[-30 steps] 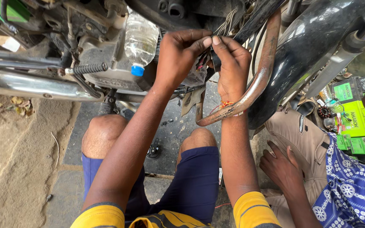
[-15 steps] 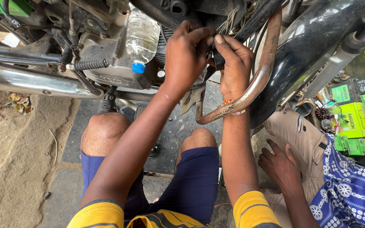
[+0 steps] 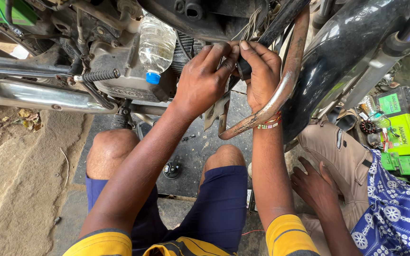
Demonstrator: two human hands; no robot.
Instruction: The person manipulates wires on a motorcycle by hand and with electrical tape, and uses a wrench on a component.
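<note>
Rusted steel curves across our view: the crash guard bar [image 3: 281,95] runs in front of our right wrist and partly screens the work. Our left hand [image 3: 204,80] and right hand [image 3: 261,71] meet at a small dark part [image 3: 241,70] under the motorcycle's black tank; both are curled, fingertips pinched on it, though its shape is hidden between them. Pale wires [image 3: 250,26] hang just above. A clear plastic bottle [image 3: 156,47] with a blue cap sits upside down against the engine [image 3: 119,71], left of our hands. Another person's hand [image 3: 315,186] rests on a khaki knee beside us. Green boxes [image 3: 399,128] lie to the right.
</note>
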